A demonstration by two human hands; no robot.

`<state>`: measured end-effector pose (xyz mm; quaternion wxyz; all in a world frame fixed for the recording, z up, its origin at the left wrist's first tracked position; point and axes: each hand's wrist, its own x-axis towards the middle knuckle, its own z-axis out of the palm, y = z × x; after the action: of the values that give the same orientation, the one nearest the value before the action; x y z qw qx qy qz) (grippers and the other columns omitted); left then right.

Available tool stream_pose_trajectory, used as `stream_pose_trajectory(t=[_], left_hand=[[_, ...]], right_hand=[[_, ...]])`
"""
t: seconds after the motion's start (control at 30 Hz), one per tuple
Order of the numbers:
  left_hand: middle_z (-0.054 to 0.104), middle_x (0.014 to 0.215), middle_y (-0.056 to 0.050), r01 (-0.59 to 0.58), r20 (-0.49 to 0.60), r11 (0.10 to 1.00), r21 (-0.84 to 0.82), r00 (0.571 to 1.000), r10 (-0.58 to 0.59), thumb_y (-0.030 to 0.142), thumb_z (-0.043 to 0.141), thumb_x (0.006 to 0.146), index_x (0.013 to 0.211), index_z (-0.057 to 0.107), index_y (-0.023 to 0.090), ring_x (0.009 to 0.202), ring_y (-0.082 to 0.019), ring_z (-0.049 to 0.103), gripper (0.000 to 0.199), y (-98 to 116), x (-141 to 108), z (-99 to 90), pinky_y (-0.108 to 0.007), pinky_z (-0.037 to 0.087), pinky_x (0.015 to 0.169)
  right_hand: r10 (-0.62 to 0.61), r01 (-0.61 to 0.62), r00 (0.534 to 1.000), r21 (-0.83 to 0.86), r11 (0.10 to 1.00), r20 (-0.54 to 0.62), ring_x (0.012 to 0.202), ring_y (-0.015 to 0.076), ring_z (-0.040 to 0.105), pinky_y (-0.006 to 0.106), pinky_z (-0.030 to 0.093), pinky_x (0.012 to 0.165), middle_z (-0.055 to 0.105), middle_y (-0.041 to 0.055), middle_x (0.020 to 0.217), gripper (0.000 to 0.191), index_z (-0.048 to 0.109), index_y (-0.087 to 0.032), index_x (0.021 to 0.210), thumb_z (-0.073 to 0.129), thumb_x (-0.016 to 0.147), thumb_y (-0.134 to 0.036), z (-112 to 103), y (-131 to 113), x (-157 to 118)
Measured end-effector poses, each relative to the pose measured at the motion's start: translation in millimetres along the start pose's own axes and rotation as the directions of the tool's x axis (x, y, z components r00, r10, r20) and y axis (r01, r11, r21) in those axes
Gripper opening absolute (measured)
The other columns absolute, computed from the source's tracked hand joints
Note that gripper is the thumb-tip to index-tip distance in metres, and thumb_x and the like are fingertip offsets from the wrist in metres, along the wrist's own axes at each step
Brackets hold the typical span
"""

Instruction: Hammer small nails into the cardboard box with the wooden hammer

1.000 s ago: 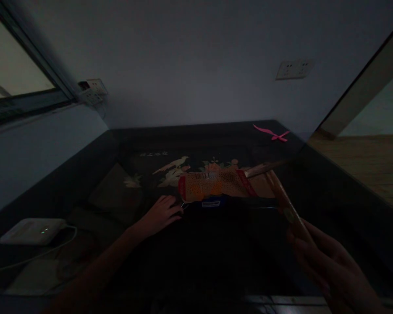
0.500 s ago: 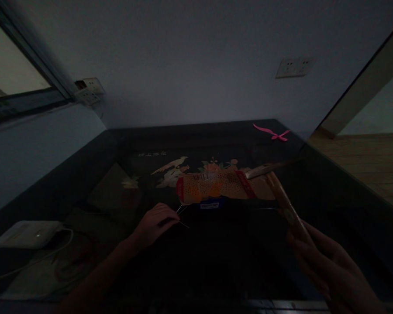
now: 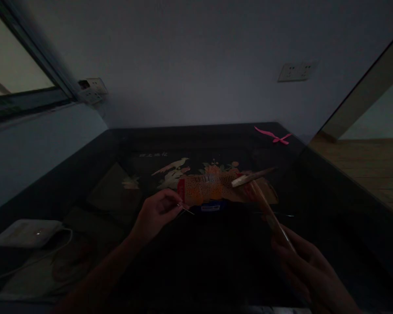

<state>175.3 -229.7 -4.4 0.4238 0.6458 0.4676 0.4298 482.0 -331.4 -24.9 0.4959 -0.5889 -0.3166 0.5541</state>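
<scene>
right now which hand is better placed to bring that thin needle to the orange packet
Left. The left hand pinches the thin needle, its tip right beside the orange packet's near end. The right hand sits farther back, already gripping a long flat stick.

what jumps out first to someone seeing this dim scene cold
In the dark room the eye lands on the orange speckled packet lying mid-table, just past both hands. The left hand pinches a thin needle beside its left end, while the right hand holds a long pale stick slanting up over it. A pink ribbon glows at the table's far right corner.
</scene>
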Motion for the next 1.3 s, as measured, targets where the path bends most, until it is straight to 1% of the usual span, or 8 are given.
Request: stream_pose_trajectory(t=[0.13,0.27,0.37,0.47,0.7,0.87,1.03,1.3], left_hand=[[0.069,0.08,-0.003,-0.071,-0.058,0.998,0.0,0.996,0.07,0.029,0.068,0.072,0.083,0.06,0.018,0.076,-0.018,0.069,0.018,10,26,13.5,-0.031,0.058,0.074],[0.07,0.092,-0.006,-0.163,-0.067,0.987,-0.007,0.984,0.163,0.027,0.071,0.069,0.09,0.065,0.016,0.084,-0.017,0.068,0.024,16,67,32.4,-0.032,0.057,0.081],[0.066,0.111,-0.008,-0.265,-0.061,0.964,-0.014,0.963,0.264,0.025,0.071,0.07,0.085,0.069,0.015,0.093,-0.018,0.066,0.018,13,94,45.1,-0.033,0.055,0.086],[0.066,0.111,-0.009,-0.298,-0.032,0.954,0.028,0.954,0.299,0.025,0.069,0.072,0.079,0.07,0.016,0.098,-0.019,0.064,0.012,5,108,52.4,-0.035,0.053,0.088],[0.073,0.085,-0.005,-0.239,0.025,0.96,0.145,0.971,0.238,0.023,0.066,0.076,0.081,0.07,0.017,0.081,-0.017,0.067,0.009,-7,105,55.3,-0.032,0.053,0.081],[0.073,0.084,-0.004,-0.24,0.048,0.965,0.104,0.971,0.236,0.022,0.067,0.075,0.08,0.069,0.017,0.078,-0.016,0.067,0.007,-4,104,54.6,-0.029,0.054,0.077],[0.073,0.083,-0.004,-0.25,0.071,0.964,0.088,0.967,0.244,0.019,0.067,0.075,0.078,0.068,0.016,0.077,-0.015,0.067,0.004,-2,104,55.2,-0.029,0.054,0.076],[0.072,0.087,-0.004,-0.268,0.093,0.958,0.097,0.961,0.26,0.021,0.065,0.077,0.082,0.067,0.016,0.078,-0.015,0.067,0.007,-6,102,57.2,-0.029,0.054,0.077]], right_hand=[[0.004,-0.004,0.999,0.0,1.0,0.038,0.032,0.0017,0.027,0.013,0.025,0.029,0.047,-0.0058,0.054,0.055,0.059,-0.023,0.123,0.072,0.073,-0.041,4,-2,1],[-0.004,0.003,0.996,0.006,1.0,0.085,0.033,0.001,0.027,0.012,0.023,0.03,0.044,-0.0069,0.054,0.057,0.056,-0.022,0.126,0.071,0.075,-0.042,7,-7,2],[-0.019,0.018,0.996,0.003,1.0,0.082,0.034,0.0007,0.028,0.011,0.023,0.03,0.045,-0.0069,0.056,0.06,0.055,-0.022,0.126,0.072,0.073,-0.043,9,-8,2],[-0.006,0.007,0.998,-0.009,1.0,0.061,0.034,0.001,0.028,0.011,0.023,0.031,0.043,-0.0077,0.053,0.063,0.054,-0.022,0.129,0.071,0.073,-0.046,10,-9,1],[-0.006,0.01,0.998,-0.064,0.998,0.062,0.032,0.0023,0.024,0.013,0.021,0.03,0.04,-0.0091,0.047,0.066,0.05,-0.02,0.132,0.069,0.075,-0.045,12,-14,3],[0.011,-0.008,0.998,-0.041,0.999,0.061,0.034,0.0012,0.026,0.013,0.023,0.031,0.045,-0.0073,0.054,0.068,0.049,-0.019,0.132,0.071,0.073,-0.045,14,-14,6],[-0.029,0.041,0.99,-0.089,0.995,0.138,0.032,0.0004,0.024,0.012,0.021,0.03,0.042,-0.0091,0.049,0.071,0.046,-0.017,0.135,0.069,0.074,-0.047,14,-14,9],[-0.011,0.027,0.992,-0.134,0.991,0.122,0.032,0.0016,0.028,0.013,0.025,0.029,0.044,-0.008,0.052,0.071,0.047,-0.018,0.135,0.068,0.074,-0.049,18,-22,9]])
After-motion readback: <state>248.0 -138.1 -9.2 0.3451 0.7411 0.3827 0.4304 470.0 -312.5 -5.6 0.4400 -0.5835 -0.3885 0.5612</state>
